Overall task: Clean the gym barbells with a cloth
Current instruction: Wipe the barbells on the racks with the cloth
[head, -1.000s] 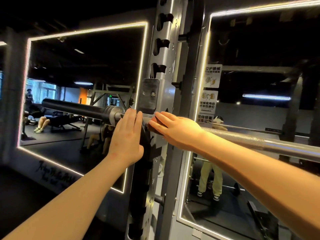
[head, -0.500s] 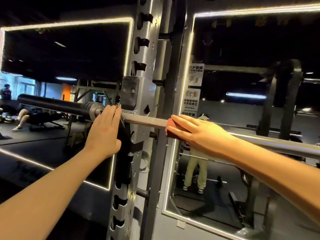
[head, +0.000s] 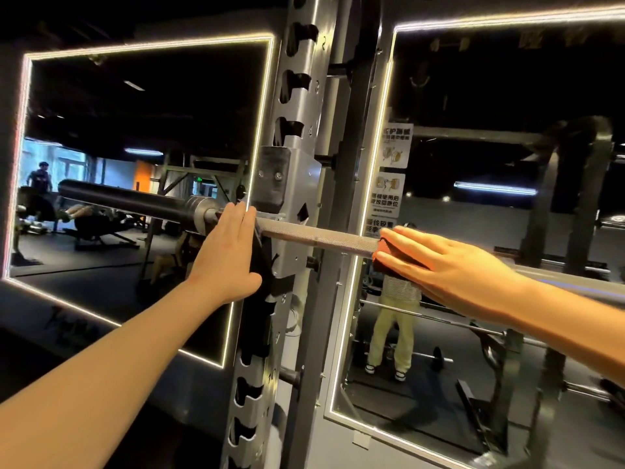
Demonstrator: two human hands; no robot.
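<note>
Barbell (head: 321, 239) rests level across a grey rack upright (head: 301, 96), seated in a hook bracket (head: 270, 181). Its black sleeve (head: 128, 198) juts left in front of a light-edged mirror (head: 135, 106).

Three signs are stuck at the left edge of the right mirror (head: 507, 89), all in Chinese. The top sign (head: 396, 145) is too blurred to read. The middle sign (head: 387, 194) shows "使用后" and "放回原位" under a drawing of plates. The low sign (head: 380, 225) is partly hidden behind the bar. Small numbers beside the upright's slots look like 2, 3 and 4, faintly.

A stretch of knurled shaft lies bare between the two grips, crossing in front of the upright. Right of the cloth (head: 385, 253) the smoother shaft runs on beneath the forearm towards the frame edge. The sleeve has free air around it.

The left grip (head: 230, 258) is flat and spread straight, fingers together. Its fingertips touch the shaft just inside the collar (head: 199, 211), and the palm lies against a dark strip on the upright. It clasps nothing.

The right grip (head: 449, 265) holds the reddish-brown cloth folded round the shaft, with fingers over the top and a lower digit under the fold. The cloth touches the bar well right of the upright, in front of the right mirror's lit edge.
</note>
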